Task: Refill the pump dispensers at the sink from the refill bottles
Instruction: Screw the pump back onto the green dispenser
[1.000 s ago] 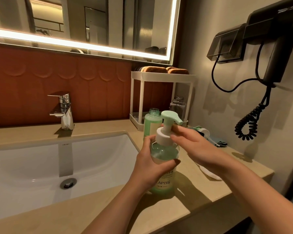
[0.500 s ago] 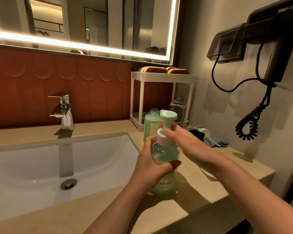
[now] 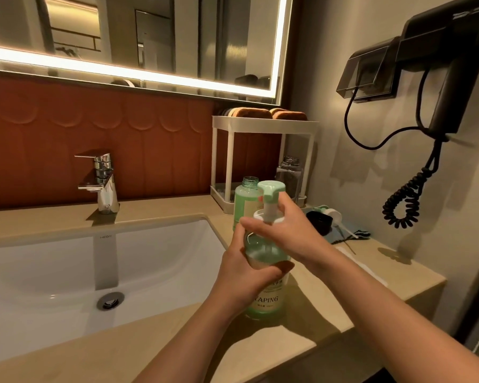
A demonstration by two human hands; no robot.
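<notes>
Head view. Bathroom corner: beige stone counter (image 3: 163, 208), smooth and matte. White glossy basin (image 3: 53, 272) sunk in at left, chrome faucet (image 3: 101, 183) behind it. Rust-red scalloped tile (image 3: 53, 139) along back wall, edge-lit mirror (image 3: 150, 37) above. Black hair dryer (image 3: 448, 64) with coiled cord on right wall. White open-frame rack (image 3: 263, 125) at back corner of counter, clear bottle (image 3: 289, 175) under it.

Dispenser (image 3: 266, 297): round, translucent green, pale label, upright on counter right of basin, near front edge. Left hand (image 3: 246, 275) wrapped round its body, thumb across front. Right hand (image 3: 291, 233) curled round white collar of pump (image 3: 270, 189), mint head standing clear above fingers. Refill bottle (image 3: 245, 200): green, neck uncapped, upright just behind dispenser, beyond both hands.
</notes>
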